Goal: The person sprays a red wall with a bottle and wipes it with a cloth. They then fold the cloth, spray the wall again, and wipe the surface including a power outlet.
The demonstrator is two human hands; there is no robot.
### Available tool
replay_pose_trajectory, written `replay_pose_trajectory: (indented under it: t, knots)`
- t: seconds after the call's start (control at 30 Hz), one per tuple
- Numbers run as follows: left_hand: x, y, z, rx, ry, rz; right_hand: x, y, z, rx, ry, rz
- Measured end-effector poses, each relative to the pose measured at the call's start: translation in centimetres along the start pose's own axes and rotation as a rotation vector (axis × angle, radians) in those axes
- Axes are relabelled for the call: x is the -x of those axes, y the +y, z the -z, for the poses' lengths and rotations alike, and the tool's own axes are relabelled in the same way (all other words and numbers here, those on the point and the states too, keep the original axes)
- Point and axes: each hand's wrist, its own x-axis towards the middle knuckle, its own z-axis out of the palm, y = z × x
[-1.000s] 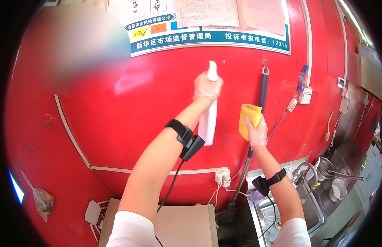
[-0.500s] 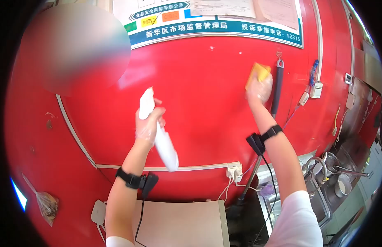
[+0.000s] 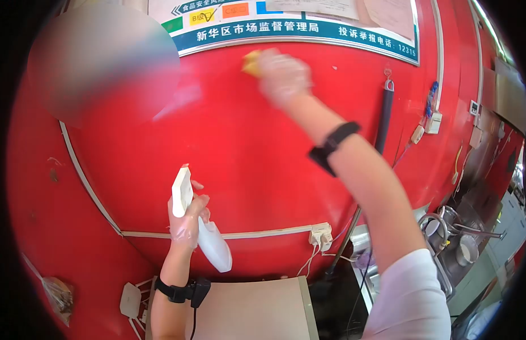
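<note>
My left hand (image 3: 186, 218), in a clear glove, is wrapped round the neck of a white spray bottle (image 3: 214, 246) at the lower left centre. The bottle's head points up and its body slants down to the right. High on the red wall (image 3: 217, 136), just under the framed notice board (image 3: 257, 31), my right hand (image 3: 285, 78) presses a yellow cloth (image 3: 251, 63). That hand is also gloved and blurred by motion. The cloth shows at its left side.
A dark-handled pole (image 3: 384, 116) hangs on the wall at right. Sockets with cables (image 3: 320, 235) sit low on the wall above a pale tabletop (image 3: 251, 306). At the right are a sink faucet (image 3: 433, 218) and pots. A router (image 3: 130, 300) stands lower left.
My right hand has swept left and up across the wall with the yellow cloth, from beside the pole. My left hand and the spray bottle have moved down and slightly left.
</note>
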Motion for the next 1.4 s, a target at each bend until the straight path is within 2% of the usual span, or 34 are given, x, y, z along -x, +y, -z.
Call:
replay_pose_trajectory:
  t: [0.03,0.07,0.13,0.2,0.23,0.27,0.33,0.43,0.5,0.63,0.67,0.73,0.83,0.9,1.0,1.03,1.07,1.13,1.17,1.27,1.4]
  knots:
    - [0.0,-0.1,0.1,-0.026,0.012,-0.021,0.3,3.6,-0.8,0.056,0.113,-0.066]
    - [0.0,-0.2,0.3,-0.056,0.027,-0.043,1.1,6.2,0.2,0.108,0.114,-0.195]
    - [-0.1,-0.6,0.9,-0.058,0.027,-0.074,3.5,11.5,0.2,0.267,0.215,-0.316]
    - [-0.1,-1.0,1.5,-0.035,0.003,-0.086,6.1,15.2,-0.3,0.283,0.336,-0.515]
    - [-0.1,-1.2,2.0,0.003,-0.019,-0.063,6.8,15.1,0.5,0.227,0.324,-0.639]
    - [0.0,-1.3,2.3,0.009,-0.001,-0.058,7.1,15.8,-0.1,0.196,0.344,-0.679]
    - [0.4,-1.5,2.7,-0.002,0.003,-0.049,6.6,13.8,-0.9,0.279,0.361,-0.612]
    - [1.2,-2.2,4.6,-0.048,-0.013,-0.010,4.5,7.6,-2.6,0.298,0.392,-0.236]
    - [2.0,-2.6,5.6,-0.067,-0.029,-0.006,1.9,2.8,-3.5,0.209,0.332,-0.049]
    - [3.4,-3.0,7.8,-0.082,0.029,-0.034,-4.1,-6.9,-5.1,0.065,0.258,0.127]
    - [3.7,-3.3,8.3,-0.112,0.016,-0.030,-4.9,-8.7,-5.8,-0.003,0.331,0.233]
    - [4.1,-3.7,8.7,-0.150,-0.001,-0.012,-5.3,-11.0,-6.6,-0.008,0.330,0.263]
    - [4.3,-4.3,8.0,-0.147,0.023,-0.066,-5.0,-10.6,-6.2,-0.048,0.316,0.284]
    - [4.3,-4.2,7.2,-0.163,-0.009,-0.026,-5.2,-9.0,-5.6,0.011,0.188,0.479]
    - [4.1,-4.0,5.5,-0.108,-0.023,0.003,-5.0,-4.6,-4.0,0.094,0.206,0.496]
    - [4.0,-4.0,5.1,-0.034,-0.005,0.000,-4.5,-3.1,-2.8,0.224,0.161,0.387]
    - [4.0,-4.0,5.1,-0.032,-0.011,-0.007,-3.8,-0.6,-2.7,0.245,0.294,0.470]
    - [4.2,-4.3,5.2,-0.012,-0.090,0.048,-2.9,1.6,-1.9,0.259,0.261,0.444]
    - [4.4,-4.0,5.0,-0.025,-0.104,0.011,-2.6,2.0,-2.1,0.246,0.269,0.424]
    - [4.9,-3.8,4.9,-0.009,-0.077,-0.007,-3.0,-0.1,-3.0,0.180,0.207,0.348]
    - [5.6,-3.7,6.2,-0.098,-0.069,0.009,-5.2,-6.7,-4.9,0.028,0.273,0.442]
